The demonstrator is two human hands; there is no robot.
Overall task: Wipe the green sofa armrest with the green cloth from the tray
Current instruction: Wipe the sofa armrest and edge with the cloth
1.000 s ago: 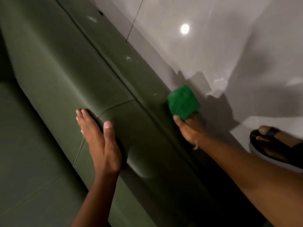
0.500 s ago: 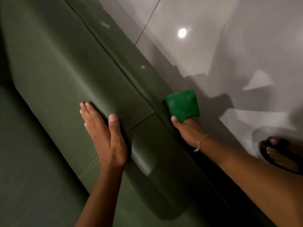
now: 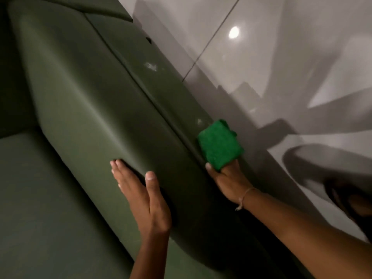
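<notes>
The green sofa armrest (image 3: pixel 96 101) runs diagonally from top left to bottom right. My right hand (image 3: pixel 229 180) holds a folded bright green cloth (image 3: pixel 219 144) pressed against the armrest's outer side, by the seam. Only the thumb and back of that hand show; the fingers are under the cloth. My left hand (image 3: pixel 141 194) lies flat on the armrest's top, fingers together and extended, holding nothing. Pale smudges (image 3: pixel 151 66) mark the outer side further up.
The sofa seat cushion (image 3: pixel 30 198) lies at the left. A glossy grey tiled floor (image 3: pixel 281 67) fills the right, with a lamp reflection. A foot in a dark sandal (image 3: pixel 350 196) stands at the right edge.
My right hand has slid the cloth further up along the armrest's outer side. My left hand has moved up the top with it. The view has shifted, showing more of the seat.
</notes>
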